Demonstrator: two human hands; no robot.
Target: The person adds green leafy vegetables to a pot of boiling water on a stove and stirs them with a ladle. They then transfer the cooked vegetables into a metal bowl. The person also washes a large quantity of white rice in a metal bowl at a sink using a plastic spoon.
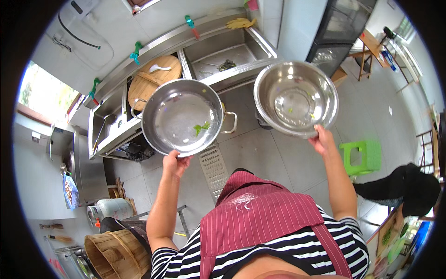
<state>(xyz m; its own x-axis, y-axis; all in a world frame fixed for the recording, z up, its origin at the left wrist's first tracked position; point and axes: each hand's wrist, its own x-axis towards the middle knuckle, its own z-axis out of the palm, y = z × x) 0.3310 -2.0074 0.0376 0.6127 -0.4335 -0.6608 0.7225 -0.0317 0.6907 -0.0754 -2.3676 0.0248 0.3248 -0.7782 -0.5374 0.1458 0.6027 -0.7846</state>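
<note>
My left hand grips the near rim of a wide two-handled metal pot. A green leaf and a small scrap lie inside this pot. Held out to the right, a stainless steel basin has its near rim in my right hand. A few tiny green bits stick to the basin's inside. Both vessels are tilted, so their insides face me. The pot's upper left edge overlaps a round wooden lid lying over the middle sink, with a white spoon on top.
Along the wall runs a steel sink unit with dark green scraps in its right basin. Yellow gloves lie on its back ledge. A green stool, a floor drain grate, a gas cylinder and a wooden barrel stand around me.
</note>
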